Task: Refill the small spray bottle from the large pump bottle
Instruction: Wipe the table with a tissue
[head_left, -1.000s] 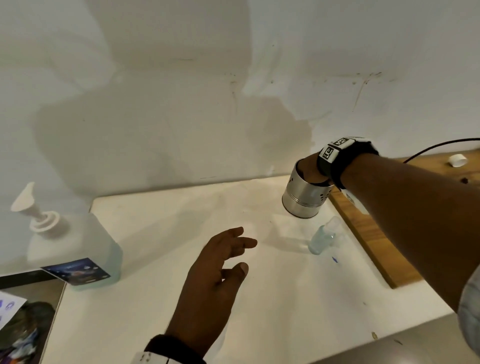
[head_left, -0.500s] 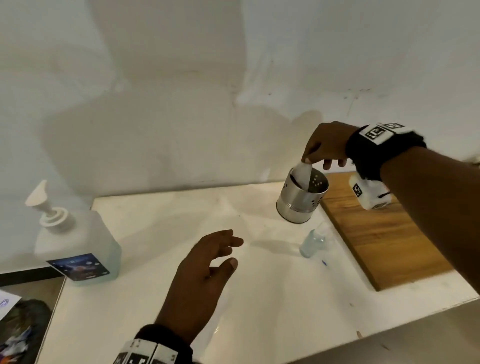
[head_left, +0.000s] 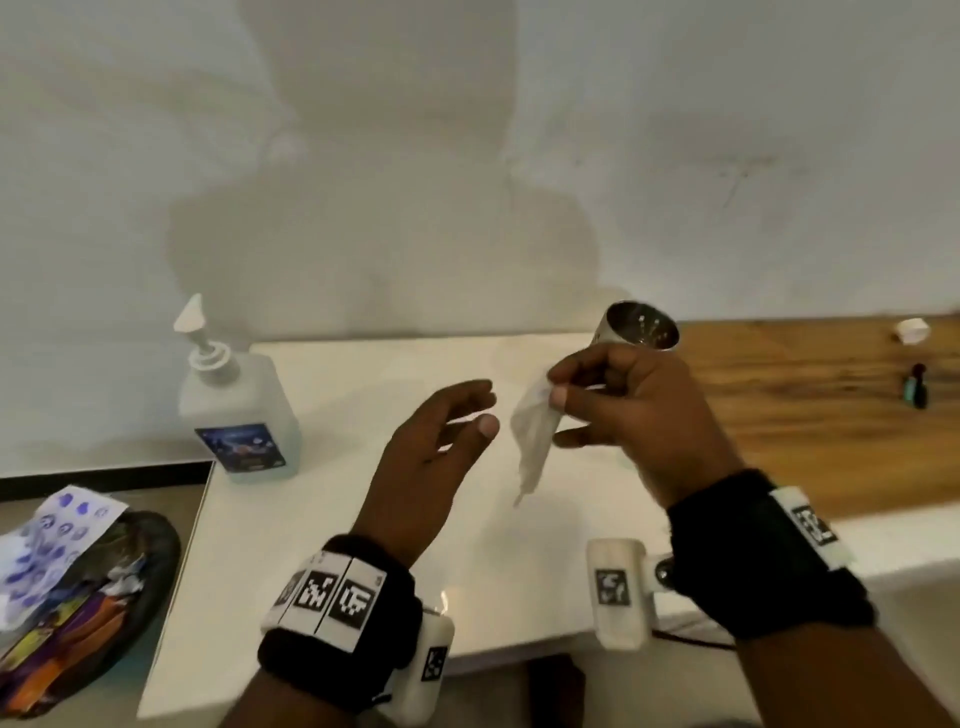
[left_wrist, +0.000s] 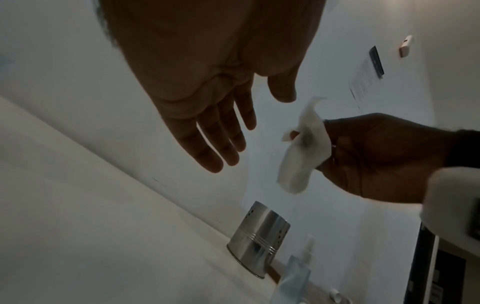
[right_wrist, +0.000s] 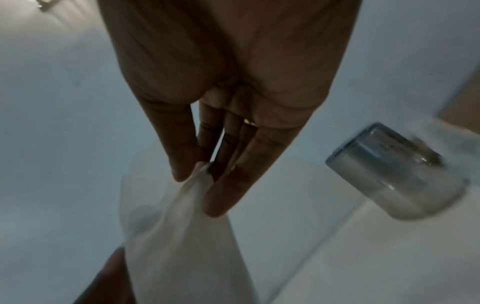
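The large pump bottle (head_left: 239, 410), clear with a white pump and a blue label, stands at the back left of the white table (head_left: 322, 545). My right hand (head_left: 556, 387) pinches a white folded paper piece (head_left: 532, 441) by its top, hanging in the air over the table. My left hand (head_left: 480, 408) is open, fingers spread, just left of the paper and apart from it. In the head view my right hand hides the small spray bottle. In the left wrist view the small spray bottle (left_wrist: 298, 273), clear, stands beside the steel cup (left_wrist: 259, 236).
A perforated steel cup (head_left: 641, 325) stands at the back behind my right hand. A wooden board (head_left: 805, 415) covers the table's right part, with a white cap (head_left: 912, 330) and a small dark object (head_left: 917, 387) on it. A dark bin (head_left: 78, 597) of wrappers sits lower left.
My right hand lifted the white paper out of the steel cup and carried it forward and left, close to my left hand. The left hand rose a little and stayed open.
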